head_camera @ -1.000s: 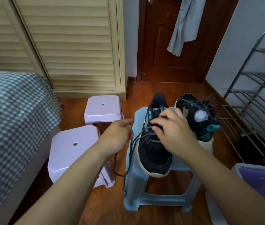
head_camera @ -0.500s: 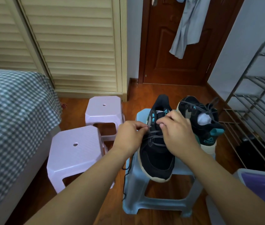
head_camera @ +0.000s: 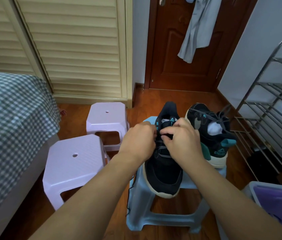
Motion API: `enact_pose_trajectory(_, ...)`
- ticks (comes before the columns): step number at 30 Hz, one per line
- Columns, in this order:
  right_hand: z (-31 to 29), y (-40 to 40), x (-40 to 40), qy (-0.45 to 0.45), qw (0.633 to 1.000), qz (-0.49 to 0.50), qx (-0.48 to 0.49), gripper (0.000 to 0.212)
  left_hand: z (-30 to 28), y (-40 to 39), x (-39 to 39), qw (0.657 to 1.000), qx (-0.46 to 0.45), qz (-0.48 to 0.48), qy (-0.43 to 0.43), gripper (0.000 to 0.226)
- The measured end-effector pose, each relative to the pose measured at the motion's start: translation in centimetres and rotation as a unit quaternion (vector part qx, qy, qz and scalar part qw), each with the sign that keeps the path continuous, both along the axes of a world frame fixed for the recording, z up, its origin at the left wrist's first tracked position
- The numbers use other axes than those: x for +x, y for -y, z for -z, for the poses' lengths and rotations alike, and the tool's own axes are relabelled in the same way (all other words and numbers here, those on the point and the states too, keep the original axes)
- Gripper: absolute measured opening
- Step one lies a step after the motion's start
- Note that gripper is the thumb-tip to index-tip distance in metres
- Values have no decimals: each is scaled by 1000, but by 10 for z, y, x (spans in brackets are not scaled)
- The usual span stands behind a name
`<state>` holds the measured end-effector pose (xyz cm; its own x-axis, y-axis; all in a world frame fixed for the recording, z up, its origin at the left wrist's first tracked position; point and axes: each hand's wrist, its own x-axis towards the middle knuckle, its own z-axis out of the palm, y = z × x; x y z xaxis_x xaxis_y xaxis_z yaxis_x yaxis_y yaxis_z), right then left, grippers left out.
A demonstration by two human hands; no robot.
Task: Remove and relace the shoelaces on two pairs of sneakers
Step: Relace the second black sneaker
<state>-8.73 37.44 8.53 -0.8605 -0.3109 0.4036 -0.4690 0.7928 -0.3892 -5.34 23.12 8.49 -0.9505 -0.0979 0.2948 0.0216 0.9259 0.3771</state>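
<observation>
Two black sneakers [head_camera: 164, 170] on one blue stool [head_camera: 142, 201]; two lilac stools [head_camera: 72, 163] left of it. Left hand [head_camera: 137, 141] and right hand [head_camera: 182, 141] together, both pinching the grey lace [head_camera: 161, 148] over the nearer sneaker.

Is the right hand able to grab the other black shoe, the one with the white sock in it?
Probably yes. That other shoe stands right beside the right hand on the same blue stool, with nothing between them. But the fingers are busy at the lace of the near shoe, so they must let go first.

"PEAK" (heel, tongue) on sneakers [head_camera: 220, 151]
</observation>
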Motion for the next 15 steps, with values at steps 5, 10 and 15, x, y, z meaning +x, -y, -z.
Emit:
enact_pose_trajectory(5,-7,3,3,20,997,20,75,13,3,6,-1,990,135,14,29,14)
enact_pose_trajectory(10,-5,7,2,12,999,16,28,12,0,8,1,981,188,27,44,17)
enact_pose_trajectory(15,-6,0,4,40,996,-12,-79,18,-1,13,8,980,135,125,81,64)
